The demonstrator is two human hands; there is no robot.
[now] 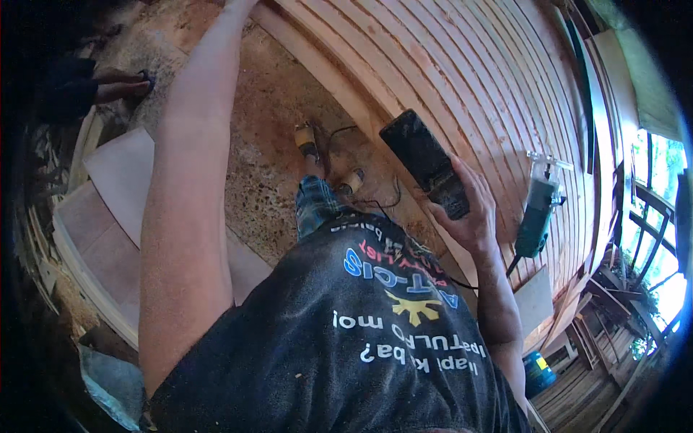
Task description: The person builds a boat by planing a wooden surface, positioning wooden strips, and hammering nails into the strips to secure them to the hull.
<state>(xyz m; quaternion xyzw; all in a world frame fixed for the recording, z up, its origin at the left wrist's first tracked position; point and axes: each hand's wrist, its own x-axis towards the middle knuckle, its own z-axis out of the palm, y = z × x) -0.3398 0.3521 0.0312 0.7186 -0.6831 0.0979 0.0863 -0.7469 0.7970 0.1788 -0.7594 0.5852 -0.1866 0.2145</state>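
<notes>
In my right hand [473, 206] is a dark, worn, flat rectangular thing [419, 148], perhaps a phone in a black folding case. My thumb and fingers are closed round its near end, and it is held over the edge of a wide wooden panel [462, 79] with long parallel grooves. My left forearm [191, 180] stretches up to the top edge of the view, where the hand is cut off. A green power tool [536, 209] with a clear base lies on the panel, to the right of my right hand.
Dusty ground [267, 166] lies round my feet, with a dark cord [386, 204] near them. Board sheets [97, 224] rest at the left. Another person's leg [123, 85] shows at the upper left. A teal container [539, 374] stands at the lower right near stacked planks [577, 404].
</notes>
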